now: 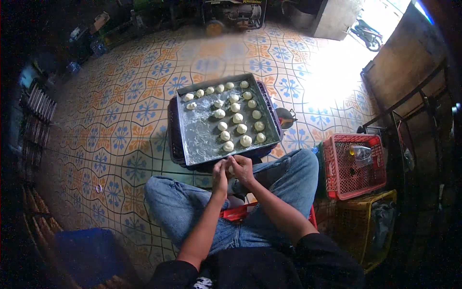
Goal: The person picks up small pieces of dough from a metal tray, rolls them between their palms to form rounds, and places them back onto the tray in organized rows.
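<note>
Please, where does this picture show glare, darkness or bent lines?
In the head view, glare whitens the tiled floor near the doorway at upper right; in the head view, the corners sink to black, and tile lines curve toward the rim; in the head view, the dough balls on the metal tray look distinct.

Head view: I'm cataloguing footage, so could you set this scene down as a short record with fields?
Left hand: meeting the right at the tray's near edge
Right hand: beside the left; pale lump between them, mostly hidden
Tray: on a dark crate, bearing dough balls
Right of tray: pot, red crate, yellow crate
</note>
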Demonstrator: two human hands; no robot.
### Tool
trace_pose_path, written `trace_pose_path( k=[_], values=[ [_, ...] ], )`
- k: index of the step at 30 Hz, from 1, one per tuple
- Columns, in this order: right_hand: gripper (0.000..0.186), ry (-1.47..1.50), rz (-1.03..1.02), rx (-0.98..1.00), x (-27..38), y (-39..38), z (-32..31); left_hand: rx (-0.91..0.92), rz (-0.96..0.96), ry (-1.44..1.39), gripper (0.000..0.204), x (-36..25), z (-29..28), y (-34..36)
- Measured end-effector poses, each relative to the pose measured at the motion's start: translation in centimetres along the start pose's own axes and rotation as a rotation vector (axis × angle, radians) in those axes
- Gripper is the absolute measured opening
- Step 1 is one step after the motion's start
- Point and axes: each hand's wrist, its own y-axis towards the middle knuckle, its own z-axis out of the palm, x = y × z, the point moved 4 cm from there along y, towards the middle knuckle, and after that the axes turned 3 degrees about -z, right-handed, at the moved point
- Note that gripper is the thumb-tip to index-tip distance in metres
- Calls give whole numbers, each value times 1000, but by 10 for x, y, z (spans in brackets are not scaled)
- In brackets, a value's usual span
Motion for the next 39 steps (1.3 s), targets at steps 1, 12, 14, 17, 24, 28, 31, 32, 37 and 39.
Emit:
trace_pose_path(
  k=[1, 12, 14, 17, 24, 28, 31, 32, 37, 39],
  values=[
    [39, -9, 43, 46, -1, 0, -2, -108, 255, 212, 42, -12, -3, -1],
    [35, -11, 36, 246, -25, 3, -10, 111, 463, 569, 23, -78, 6, -22],
    [34, -33, 43, 228, -27, 4, -9, 90, 515, 632, 23, -82, 8, -27],
    [33, -103, 44, 210, -27, 4, -9, 39, 578, 693, 22, -91, 15, -34],
    [35, -271, -17, 217, -29, 4, -8, -43, 734, 797, 19, -73, 6, -21],
    [37, -148, 75, 172, -5, -3, 2, -88, 655, 760, 20, -63, -12, -5],
    [36, -103, 227, 149, -16, -5, -2, -38, 380, 649, 25, -52, -15, -1],
    [36, -196, 192, 125, -25, -1, -9, -17, 346, 544, 25, -49, -9, 0],
    [40, -309, 215, 49, -33, 5, -11, 1, 319, 447, 26, -42, -13, 8],
    [41, -301, 207, 22, -40, 6, -18, 38, 288, 468, 25, -42, -6, 5]
  ],
)
